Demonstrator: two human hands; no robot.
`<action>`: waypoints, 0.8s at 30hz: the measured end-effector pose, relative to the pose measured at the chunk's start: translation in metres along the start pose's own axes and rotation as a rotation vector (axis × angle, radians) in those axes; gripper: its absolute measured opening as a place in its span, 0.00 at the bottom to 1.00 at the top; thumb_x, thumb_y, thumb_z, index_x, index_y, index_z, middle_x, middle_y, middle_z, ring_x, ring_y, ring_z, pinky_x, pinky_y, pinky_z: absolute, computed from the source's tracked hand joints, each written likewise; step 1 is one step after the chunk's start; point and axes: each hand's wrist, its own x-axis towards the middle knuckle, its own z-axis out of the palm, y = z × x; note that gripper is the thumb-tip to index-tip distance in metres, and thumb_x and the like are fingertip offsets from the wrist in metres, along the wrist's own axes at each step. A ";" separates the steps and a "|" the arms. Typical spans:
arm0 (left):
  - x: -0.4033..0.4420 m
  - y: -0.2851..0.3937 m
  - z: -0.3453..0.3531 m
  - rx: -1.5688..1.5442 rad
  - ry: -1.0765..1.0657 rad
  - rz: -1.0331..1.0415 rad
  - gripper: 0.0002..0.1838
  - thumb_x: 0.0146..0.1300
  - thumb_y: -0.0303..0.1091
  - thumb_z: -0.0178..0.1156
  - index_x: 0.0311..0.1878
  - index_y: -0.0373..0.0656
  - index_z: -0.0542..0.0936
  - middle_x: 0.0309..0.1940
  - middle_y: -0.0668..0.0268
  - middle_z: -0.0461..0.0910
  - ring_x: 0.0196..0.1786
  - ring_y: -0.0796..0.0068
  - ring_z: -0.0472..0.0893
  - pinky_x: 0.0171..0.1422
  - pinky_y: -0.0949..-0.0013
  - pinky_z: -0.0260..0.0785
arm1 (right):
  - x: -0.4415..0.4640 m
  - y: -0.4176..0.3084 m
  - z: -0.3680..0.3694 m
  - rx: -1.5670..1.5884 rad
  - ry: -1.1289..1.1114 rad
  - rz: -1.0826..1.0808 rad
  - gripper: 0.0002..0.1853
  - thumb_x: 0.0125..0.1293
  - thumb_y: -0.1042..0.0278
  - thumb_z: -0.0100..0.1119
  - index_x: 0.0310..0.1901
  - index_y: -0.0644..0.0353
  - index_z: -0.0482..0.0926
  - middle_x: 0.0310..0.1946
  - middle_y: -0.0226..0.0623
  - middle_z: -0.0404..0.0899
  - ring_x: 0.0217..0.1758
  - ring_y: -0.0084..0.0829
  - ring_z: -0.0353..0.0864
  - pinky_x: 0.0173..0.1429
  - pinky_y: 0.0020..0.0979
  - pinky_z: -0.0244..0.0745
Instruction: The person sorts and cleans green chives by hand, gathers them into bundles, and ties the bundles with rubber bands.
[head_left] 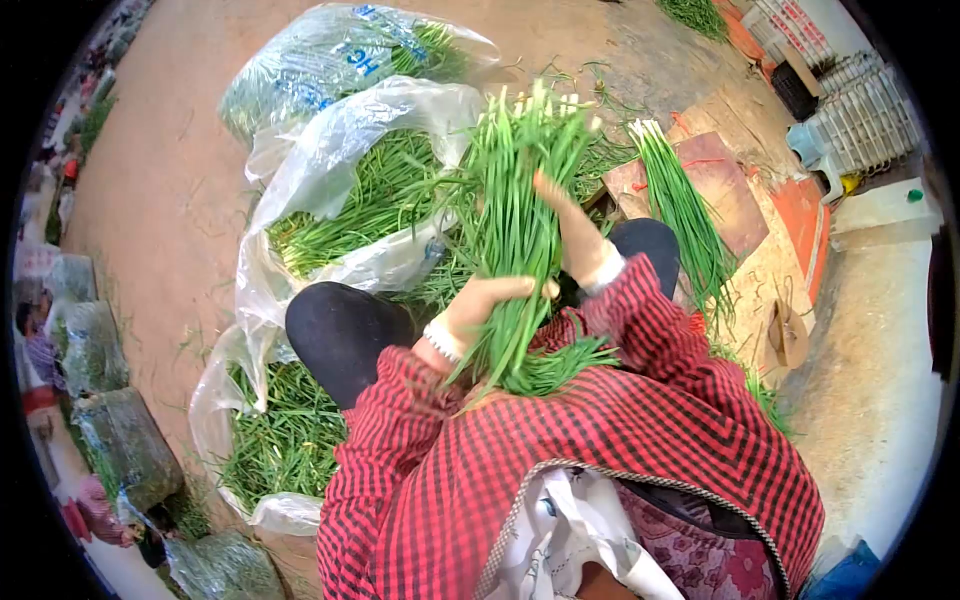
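A thick bunch of long green chives [515, 205] with pale cut ends stands upright in front of my chest. My left hand [488, 303] is closed around its lower part, with the thumb across the front. Against the bunch's right side rests my right hand [575, 228], thumb pointing up along the stems; its other fingers are hidden behind the greens. Loose leaf tips [560, 368] hang down over my lap. Right of my knee, a second bunch of chives [683, 200] lies on a reddish-brown board [735, 185].
To the left are an open clear plastic bag [290, 225] of chives, a tied bag [310, 75] with blue print behind it, and another open bag [285, 430]. White plastic crates [865, 120] stand at right. Several packed bags [125, 445] line the far left.
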 end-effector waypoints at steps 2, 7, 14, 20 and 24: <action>-0.026 0.004 0.007 -0.015 0.033 0.043 0.22 0.59 0.28 0.59 0.58 0.33 0.74 0.46 0.56 0.83 0.47 0.69 0.81 0.53 0.69 0.74 | 0.022 -0.023 0.010 0.143 0.070 -0.181 0.24 0.65 0.49 0.58 0.55 0.58 0.75 0.44 0.29 0.80 0.45 0.25 0.80 0.53 0.29 0.75; -0.085 0.025 0.006 0.080 0.173 0.071 0.28 0.57 0.21 0.60 0.63 0.36 0.69 0.52 0.57 0.80 0.51 0.68 0.80 0.58 0.67 0.72 | 0.073 -0.045 0.010 0.014 0.157 -0.463 0.17 0.64 0.58 0.61 0.50 0.58 0.80 0.37 0.29 0.82 0.37 0.25 0.81 0.45 0.28 0.78; -0.152 0.029 -0.004 0.103 0.386 0.070 0.31 0.51 0.20 0.65 0.62 0.37 0.70 0.45 0.61 0.81 0.40 0.74 0.82 0.43 0.74 0.75 | 0.098 -0.033 -0.044 -1.054 0.169 -0.359 0.16 0.69 0.56 0.55 0.48 0.61 0.76 0.34 0.30 0.78 0.26 0.21 0.73 0.32 0.24 0.74; -0.194 0.009 0.000 0.215 0.577 0.069 0.32 0.47 0.22 0.69 0.60 0.37 0.72 0.42 0.65 0.81 0.41 0.75 0.80 0.49 0.72 0.72 | 0.068 -0.081 -0.124 -1.406 0.372 -0.004 0.22 0.63 0.50 0.57 0.42 0.66 0.81 0.30 0.44 0.81 0.28 0.35 0.80 0.35 0.36 0.75; -0.185 -0.004 -0.016 0.152 0.573 0.162 0.28 0.50 0.22 0.65 0.58 0.35 0.73 0.44 0.62 0.82 0.39 0.74 0.82 0.45 0.72 0.74 | 0.016 -0.067 -0.056 -1.700 -0.030 -0.040 0.43 0.55 0.39 0.64 0.63 0.65 0.68 0.45 0.52 0.80 0.50 0.42 0.81 0.53 0.36 0.74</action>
